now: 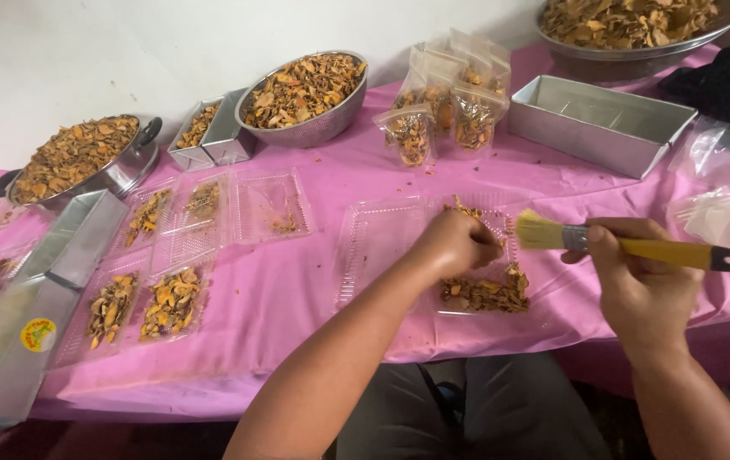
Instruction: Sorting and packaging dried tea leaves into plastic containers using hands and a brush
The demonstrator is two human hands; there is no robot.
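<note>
Closest to me, my left hand (pixel 454 243) is curled down into an open clear clamshell tray (pixel 382 247), fingertips pinched in a narrow grip on the dried orange-brown flakes (pixel 484 294) heaped in the tray's right half; I can't quite tell whether a flake is actually caught between the fingers, the knuckles hide it. Just to the right, my right hand (pixel 642 277) is wrapped tight around the yellow handle of a flat paintbrush (pixel 629 247), pale bristles pointing left and hovering above the tray's far right corner, close to the left hand but apart from it. Everything sits on a tabletop draped in a pink cloth (pixel 297 290). Off to the left lie more clear trays (pixel 173 302) with small heaps of the same flakes, and a long metal tin (pixel 41 290) at the near left edge. Further back, a cluster of small filled clear pouches (pixel 437 106) stands upright, with an empty rectangular metal pan (pixel 595 123) to their right. At the far edge I see a metal colander (pixel 305 94) full of flakes, a handled pot (pixel 80 162) likewise piled, and a big bowl (pixel 638 34) at the top right.
</note>
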